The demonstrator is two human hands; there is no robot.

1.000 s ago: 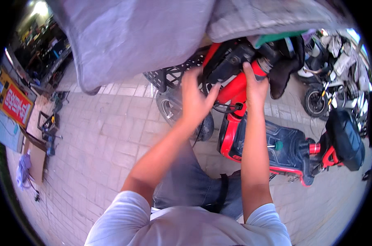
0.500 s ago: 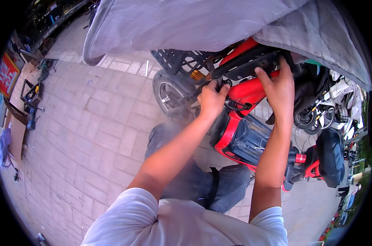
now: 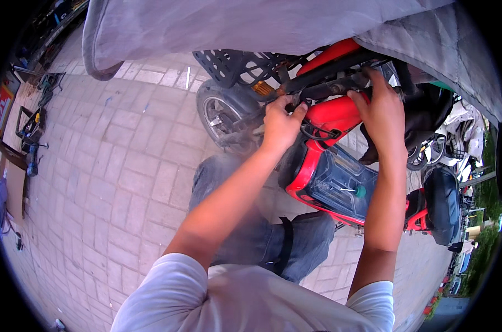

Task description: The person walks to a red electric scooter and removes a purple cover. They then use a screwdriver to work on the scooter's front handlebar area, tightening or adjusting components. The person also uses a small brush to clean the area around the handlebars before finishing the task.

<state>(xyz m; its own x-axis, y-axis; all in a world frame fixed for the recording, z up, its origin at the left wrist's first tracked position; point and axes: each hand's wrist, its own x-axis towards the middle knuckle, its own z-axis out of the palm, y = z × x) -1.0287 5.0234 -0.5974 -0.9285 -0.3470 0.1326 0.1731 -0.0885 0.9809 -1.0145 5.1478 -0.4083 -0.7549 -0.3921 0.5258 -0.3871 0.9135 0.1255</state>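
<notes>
Head view: both hands have moved in under the grey cover since a second ago and now work on the red scooter. The left hand closes its grip on the dark handlebar at about 12 o'clock; before, its fingers were spread. The right hand, at 1 o'clock, presses on the red front panel, fingers curled over the bar. The basket sits at 11 o'clock.

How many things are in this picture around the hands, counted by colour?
Red: 1, the red scooter body.
Grey: 1, the quilted grey cover draped above.
Black: 3, the basket, the front wheel and the seat.
Total: 5.
The left hand and right hand both grip the handlebar area.
</notes>
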